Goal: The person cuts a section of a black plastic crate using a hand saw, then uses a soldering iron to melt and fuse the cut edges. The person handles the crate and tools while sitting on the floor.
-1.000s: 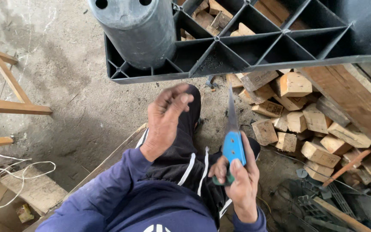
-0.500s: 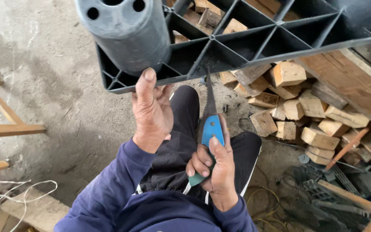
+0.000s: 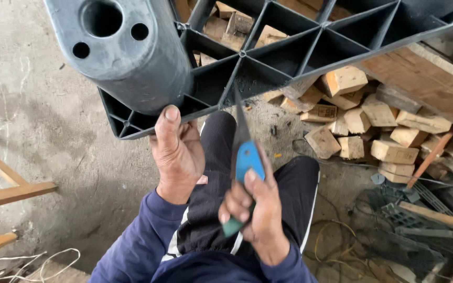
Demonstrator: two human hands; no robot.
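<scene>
A dark grey plastic pallet [image 3: 310,42], underside up with ribbed cells and a round foot [image 3: 127,52], fills the top of the head view. My left hand [image 3: 176,152] grips its near edge, thumb up on the rim just under the foot. My right hand [image 3: 252,215] is closed around the blue and green handle of a knife [image 3: 247,157]. Its dark blade points up and the tip touches a rib of the pallet near the middle. My knees in black trousers with white stripes are below.
A pile of short wooden blocks [image 3: 368,120] lies on the concrete floor to the right, beside a thick wooden beam [image 3: 425,78]. Wooden frame pieces [image 3: 6,188] stand at the left. Loose cords [image 3: 22,262] and black plastic scraps [image 3: 405,230] lie near my feet.
My left hand rose from above my knee and took hold of the pallet's edge. The right hand brought the knife up until its tip met the ribs. The view moved closer.
</scene>
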